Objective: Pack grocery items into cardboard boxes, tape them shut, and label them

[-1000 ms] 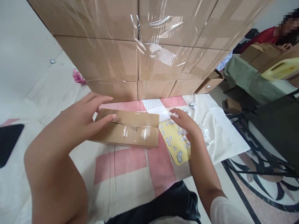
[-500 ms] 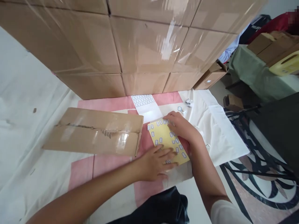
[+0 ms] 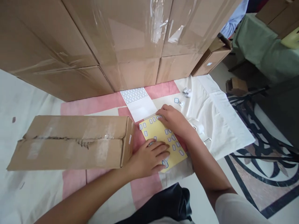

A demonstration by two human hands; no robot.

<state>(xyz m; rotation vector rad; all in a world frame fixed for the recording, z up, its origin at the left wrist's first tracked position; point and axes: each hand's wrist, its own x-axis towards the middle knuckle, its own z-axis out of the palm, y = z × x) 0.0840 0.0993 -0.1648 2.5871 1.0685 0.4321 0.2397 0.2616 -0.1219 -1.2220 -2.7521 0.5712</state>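
Observation:
A yellow sheet (image 3: 168, 144) dotted with small blue-edged labels lies on the cloth before me. My left hand (image 3: 149, 157) rests on its lower left part, fingers spread and palm down. Under and beside those fingers are some of the labels. At the sheet's far edge, my right hand (image 3: 173, 119) has its fingers bent together over the top right corner; the fingertips are partly hidden. Just beyond lies a white sheet (image 3: 140, 107) printed with rows of similar labels, close to the boxes. Two loose labels (image 3: 176, 100) lie to the right of it, near a crumpled label piece (image 3: 186, 91).
Stacked, taped cardboard boxes (image 3: 137, 73) form a wall in front. A long cardboard box (image 3: 74, 143) lies on the left. An open carton (image 3: 212, 56) stands at the right end. Behind it are a person's blue sleeve (image 3: 234, 20) and a green-covered table (image 3: 252, 37).
The view has shifted, so the long box appears larger and farther left. My left hand has shifted slightly over the yellow sheet; my right hand stays at its far edge.

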